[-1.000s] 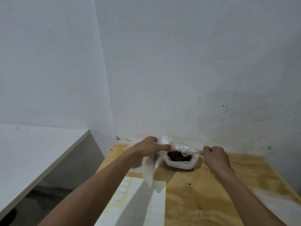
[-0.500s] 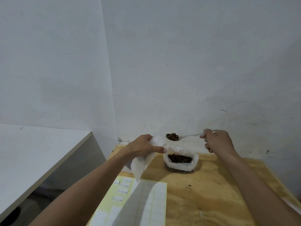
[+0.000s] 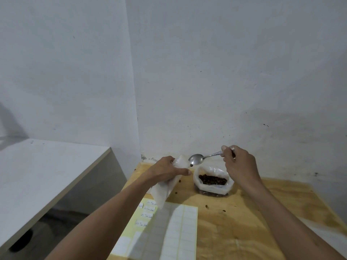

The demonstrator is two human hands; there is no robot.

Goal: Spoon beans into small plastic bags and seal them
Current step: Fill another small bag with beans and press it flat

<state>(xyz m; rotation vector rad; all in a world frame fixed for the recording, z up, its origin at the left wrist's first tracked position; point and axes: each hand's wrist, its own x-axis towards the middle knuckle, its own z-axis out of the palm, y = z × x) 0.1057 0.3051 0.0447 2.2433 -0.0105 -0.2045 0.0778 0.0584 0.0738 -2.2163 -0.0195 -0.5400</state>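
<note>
My left hand grips a small clear plastic bag by its mouth, and the bag hangs down above the table's far left part. My right hand holds a metal spoon by the handle. The spoon's bowl is tipped at the bag's mouth with one dark bean left at its lower rim. Under the spoon stands a large open bag of dark beans on the wooden table.
A yellow sheet of white labels, some with writing, lies at the front left of the table. A few loose beans dot the wood. White walls close the back, and a white shelf stands to the left.
The right hand lifted a spoonful of beans out of the large bag and tipped it into the small bag. The spoon is now nearly empty. The left hand kept hold of the bag.
</note>
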